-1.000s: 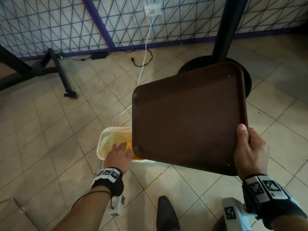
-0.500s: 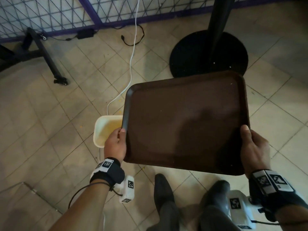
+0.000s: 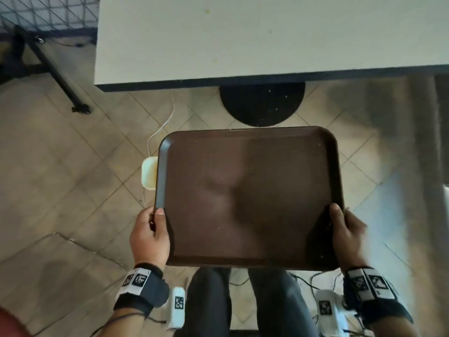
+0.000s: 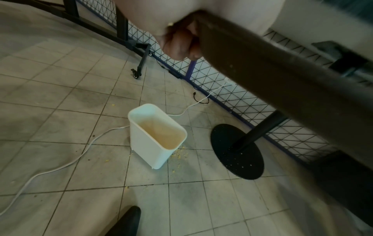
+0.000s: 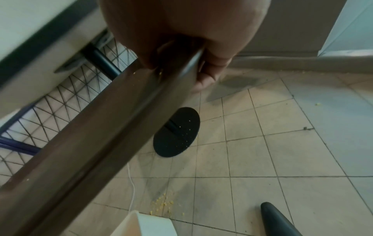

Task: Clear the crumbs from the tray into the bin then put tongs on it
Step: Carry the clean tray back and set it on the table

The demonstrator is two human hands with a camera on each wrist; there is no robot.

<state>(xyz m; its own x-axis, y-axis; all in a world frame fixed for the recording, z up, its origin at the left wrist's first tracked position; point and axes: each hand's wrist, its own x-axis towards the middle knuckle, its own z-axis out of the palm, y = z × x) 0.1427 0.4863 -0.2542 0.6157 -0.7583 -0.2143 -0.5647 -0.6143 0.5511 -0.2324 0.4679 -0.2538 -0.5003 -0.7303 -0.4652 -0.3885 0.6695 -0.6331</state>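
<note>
A dark brown tray [image 3: 250, 198] is held level in front of my body, above my legs. My left hand [image 3: 149, 237] grips its near left edge with the thumb on top, and my right hand [image 3: 347, 235] grips the near right edge the same way. A few tiny specks remain on the tray surface. The white bin [image 4: 156, 137] stands on the floor below the tray's left side, mostly hidden in the head view [image 3: 148, 173]. In the wrist views the tray [image 4: 282, 89] [image 5: 96, 143] crosses the picture with curled fingers [image 4: 177, 43] [image 5: 210, 71] under its rim. No tongs are in view.
A pale table top [image 3: 267, 37] lies ahead, with its round black base [image 3: 262, 103] on the tiled floor. Yellow crumbs [image 4: 179, 154] are scattered beside the bin. A white cable [image 4: 60, 167] runs across the floor. A wire fence [image 4: 222, 89] and a wheeled black stand [image 3: 58, 76] are at the left.
The tray went from tilted over the bin to level. My left hand left the bin's rim and took the tray's left edge. The view rose, bringing the table top in.
</note>
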